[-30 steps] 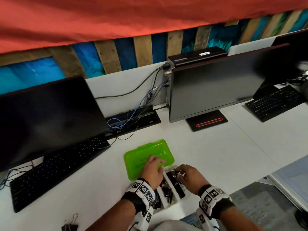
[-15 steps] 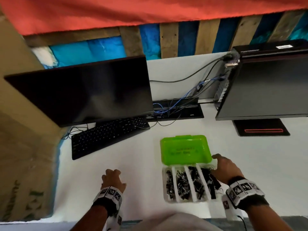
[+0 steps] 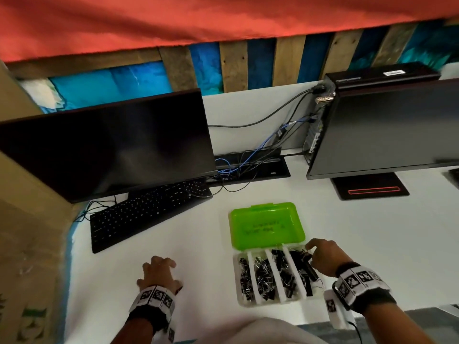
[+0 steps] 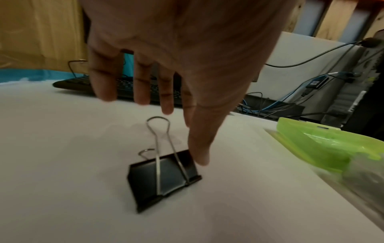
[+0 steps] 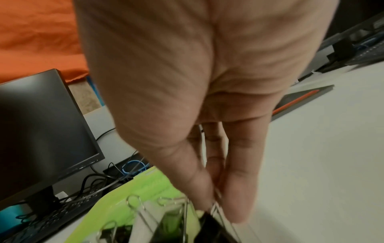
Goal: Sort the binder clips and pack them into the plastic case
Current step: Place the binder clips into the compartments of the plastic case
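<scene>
Left hand: spread above the white desk, fingers straight and relaxed, grasping nothing; in the left wrist view its thumb tip sits just beside or touching the edge of a large binder clip.
Large binder clip: black, lying on the desk under the left hand, wire handles pointing away toward the keyboard.
Right hand: over the rightmost compartment of the plastic case; thumb and fingers pinch the wire handles of a black binder clip there.
Plastic case: between the two hands, nearer the right one; clear tray with four compartments, all holding black binder clips.
Green lid: hinged open, lying flat beyond the right hand's fingertips.
Beyond the left hand: keyboard and a dark monitor.
</scene>
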`<act>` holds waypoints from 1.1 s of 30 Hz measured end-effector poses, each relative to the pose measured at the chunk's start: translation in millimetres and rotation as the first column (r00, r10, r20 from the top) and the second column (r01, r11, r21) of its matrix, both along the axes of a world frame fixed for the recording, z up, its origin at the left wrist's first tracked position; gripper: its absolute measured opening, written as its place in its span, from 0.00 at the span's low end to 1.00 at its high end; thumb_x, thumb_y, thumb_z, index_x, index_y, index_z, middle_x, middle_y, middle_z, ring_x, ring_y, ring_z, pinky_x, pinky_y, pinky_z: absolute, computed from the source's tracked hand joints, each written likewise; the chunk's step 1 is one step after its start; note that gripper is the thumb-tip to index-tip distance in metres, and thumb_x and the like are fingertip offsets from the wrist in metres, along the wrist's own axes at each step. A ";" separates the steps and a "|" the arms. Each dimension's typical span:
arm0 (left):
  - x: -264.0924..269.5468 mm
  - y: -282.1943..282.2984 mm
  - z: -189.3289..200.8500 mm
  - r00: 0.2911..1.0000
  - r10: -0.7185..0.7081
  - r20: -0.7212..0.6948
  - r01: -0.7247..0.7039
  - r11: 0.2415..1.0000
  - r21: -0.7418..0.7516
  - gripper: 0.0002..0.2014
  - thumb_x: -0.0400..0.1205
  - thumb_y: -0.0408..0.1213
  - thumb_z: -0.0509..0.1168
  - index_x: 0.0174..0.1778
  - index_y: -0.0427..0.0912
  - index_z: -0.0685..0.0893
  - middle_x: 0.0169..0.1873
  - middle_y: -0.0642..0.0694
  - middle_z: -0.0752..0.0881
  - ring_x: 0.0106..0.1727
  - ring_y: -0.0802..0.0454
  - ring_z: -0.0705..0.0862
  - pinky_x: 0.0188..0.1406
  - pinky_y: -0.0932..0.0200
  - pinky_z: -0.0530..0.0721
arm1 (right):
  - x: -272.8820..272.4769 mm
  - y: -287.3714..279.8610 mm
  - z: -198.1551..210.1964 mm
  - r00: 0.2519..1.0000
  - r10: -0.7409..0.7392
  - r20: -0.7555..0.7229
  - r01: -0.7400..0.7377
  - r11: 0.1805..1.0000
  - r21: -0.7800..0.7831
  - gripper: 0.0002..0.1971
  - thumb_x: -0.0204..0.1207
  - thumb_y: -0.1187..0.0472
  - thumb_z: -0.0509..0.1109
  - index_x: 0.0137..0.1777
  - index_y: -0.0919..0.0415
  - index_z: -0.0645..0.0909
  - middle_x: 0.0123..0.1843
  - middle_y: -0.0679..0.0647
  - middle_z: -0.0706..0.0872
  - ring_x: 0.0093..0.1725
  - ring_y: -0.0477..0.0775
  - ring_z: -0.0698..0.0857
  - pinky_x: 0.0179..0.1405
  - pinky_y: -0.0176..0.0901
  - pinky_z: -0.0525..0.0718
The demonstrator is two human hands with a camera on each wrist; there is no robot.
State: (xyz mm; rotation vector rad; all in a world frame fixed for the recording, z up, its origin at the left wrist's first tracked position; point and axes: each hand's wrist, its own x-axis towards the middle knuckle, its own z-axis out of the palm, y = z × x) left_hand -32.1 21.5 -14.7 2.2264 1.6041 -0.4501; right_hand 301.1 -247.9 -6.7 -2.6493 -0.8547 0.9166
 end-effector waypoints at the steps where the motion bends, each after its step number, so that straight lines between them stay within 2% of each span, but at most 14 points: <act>1: -5.2 1.8 -4.1 1.000 -0.013 -0.003 0.013 0.999 -0.041 0.16 0.68 0.44 0.73 0.48 0.60 0.77 0.56 0.55 0.70 0.62 0.50 0.73 0.52 0.53 0.76 | -3.0 -1.8 -1.6 1.000 -0.014 0.002 0.014 1.000 -0.007 0.17 0.70 0.65 0.66 0.58 0.53 0.81 0.46 0.56 0.89 0.46 0.54 0.86 0.47 0.35 0.79; 4: -11.7 2.2 -9.7 0.998 -0.053 0.040 0.058 0.989 -0.139 0.13 0.68 0.34 0.74 0.48 0.47 0.86 0.52 0.44 0.85 0.52 0.47 0.84 0.52 0.59 0.82 | -7.5 -4.5 -3.8 0.996 -0.084 0.018 0.084 0.996 0.013 0.16 0.69 0.67 0.64 0.54 0.52 0.83 0.44 0.56 0.88 0.45 0.56 0.86 0.46 0.38 0.79; 6: -7.3 -1.4 -6.3 0.994 -0.038 0.100 0.051 0.990 -0.132 0.08 0.69 0.24 0.71 0.37 0.43 0.87 0.41 0.41 0.88 0.39 0.49 0.85 0.38 0.63 0.82 | -7.8 -5.9 -4.0 0.995 -0.092 0.026 0.091 0.996 0.026 0.15 0.69 0.66 0.65 0.52 0.51 0.84 0.47 0.57 0.90 0.49 0.58 0.87 0.48 0.40 0.80; 8: 7.9 -6.1 0.6 0.984 -0.030 0.176 0.050 0.992 -0.112 0.16 0.71 0.19 0.64 0.26 0.45 0.83 0.31 0.41 0.85 0.30 0.50 0.83 0.26 0.68 0.80 | -6.3 -8.0 -2.5 0.994 -0.102 0.038 0.100 0.994 0.046 0.13 0.70 0.64 0.68 0.52 0.51 0.84 0.48 0.57 0.90 0.51 0.58 0.87 0.50 0.40 0.80; 10: 31.6 -10.3 8.2 0.962 -0.042 0.270 0.080 0.988 -0.133 0.17 0.72 0.21 0.65 0.25 0.48 0.82 0.27 0.47 0.84 0.33 0.50 0.84 0.22 0.81 0.73 | -3.7 -9.0 0.9 0.992 -0.114 0.043 0.110 0.989 0.096 0.11 0.72 0.61 0.71 0.54 0.54 0.84 0.47 0.57 0.90 0.51 0.57 0.87 0.51 0.41 0.81; 13: 81.4 -26.3 32.5 0.895 -0.103 0.434 0.188 0.970 -0.156 0.08 0.72 0.29 0.70 0.34 0.48 0.88 0.34 0.49 0.88 0.39 0.55 0.85 0.31 0.84 0.69 | -5.2 -7.5 11.3 0.992 -0.089 0.095 0.067 0.974 0.219 0.10 0.73 0.61 0.71 0.55 0.57 0.85 0.47 0.57 0.89 0.50 0.56 0.86 0.51 0.41 0.79; 17: 154.3 -75.2 63.0 0.716 -0.169 0.677 0.386 0.904 -0.182 0.05 0.75 0.31 0.70 0.41 0.46 0.87 0.36 0.53 0.86 0.38 0.58 0.85 0.38 0.78 0.79 | -16.6 -4.6 35.4 0.998 -0.054 0.028 0.035 0.889 0.457 0.11 0.72 0.56 0.75 0.54 0.54 0.84 0.44 0.50 0.87 0.44 0.49 0.86 0.49 0.40 0.82; 20: 196.0 -116.4 70.6 0.650 -0.103 0.753 0.475 0.828 -0.297 0.06 0.77 0.29 0.68 0.42 0.45 0.84 0.41 0.49 0.84 0.41 0.48 0.89 0.43 0.56 0.90 | -24.3 -6.5 47.4 0.983 -0.018 -0.183 0.112 0.846 0.521 0.24 0.67 0.50 0.79 0.62 0.45 0.76 0.48 0.44 0.85 0.45 0.43 0.86 0.46 0.32 0.82; 22: 212.2 -136.2 67.9 0.631 -0.158 0.760 0.535 0.798 -0.278 0.06 0.76 0.31 0.68 0.44 0.48 0.83 0.40 0.50 0.84 0.44 0.51 0.87 0.44 0.59 0.89 | -27.3 -12.0 46.0 0.987 -0.012 -0.161 0.096 0.846 0.524 0.29 0.65 0.50 0.80 0.65 0.45 0.74 0.50 0.41 0.85 0.47 0.41 0.85 0.50 0.34 0.82; 25: 217.3 -147.4 58.4 0.612 -0.270 0.743 0.629 0.737 -0.249 0.06 0.78 0.35 0.68 0.49 0.47 0.84 0.45 0.50 0.86 0.47 0.56 0.85 0.47 0.67 0.81 | -28.5 -23.7 36.0 0.994 -0.027 -0.110 0.079 0.859 0.506 0.24 0.65 0.55 0.79 0.61 0.49 0.78 0.45 0.44 0.86 0.42 0.42 0.84 0.49 0.38 0.82; 27: 215.7 -135.8 48.8 0.614 -0.342 0.711 0.637 0.748 -0.189 0.08 0.79 0.37 0.67 0.53 0.46 0.83 0.51 0.50 0.86 0.51 0.56 0.83 0.52 0.66 0.79 | -27.5 -32.3 30.2 0.994 -0.040 -0.103 0.082 0.896 0.437 0.21 0.65 0.57 0.78 0.59 0.49 0.79 0.47 0.47 0.86 0.45 0.44 0.83 0.51 0.37 0.81; 29: 212.5 -110.4 34.7 0.654 -0.374 0.657 0.560 0.824 -0.088 0.11 0.79 0.35 0.67 0.57 0.46 0.82 0.56 0.47 0.82 0.58 0.53 0.81 0.63 0.61 0.76 | -27.4 -40.4 24.2 0.997 0.011 -0.070 0.015 0.935 0.353 0.21 0.67 0.54 0.77 0.60 0.48 0.79 0.54 0.49 0.85 0.51 0.47 0.81 0.53 0.36 0.77; 31: 207.3 -80.7 19.4 0.744 -0.333 0.579 0.408 0.913 0.002 0.16 0.76 0.31 0.68 0.60 0.43 0.81 0.60 0.41 0.79 0.64 0.44 0.77 0.69 0.54 0.72 | -27.8 -46.6 19.1 0.992 0.115 -0.043 -0.097 0.952 0.291 0.23 0.69 0.55 0.75 0.65 0.47 0.78 0.61 0.52 0.82 0.59 0.51 0.79 0.60 0.39 0.74; 33: 199.8 -57.0 7.3 0.855 -0.175 0.488 0.199 0.980 0.003 0.21 0.74 0.29 0.70 0.64 0.39 0.78 0.63 0.34 0.76 0.65 0.35 0.75 0.69 0.49 0.71 | -27.2 -51.5 15.3 0.984 0.175 -0.041 -0.156 0.944 0.291 0.25 0.71 0.64 0.70 0.69 0.49 0.75 0.68 0.52 0.78 0.67 0.51 0.75 0.68 0.40 0.71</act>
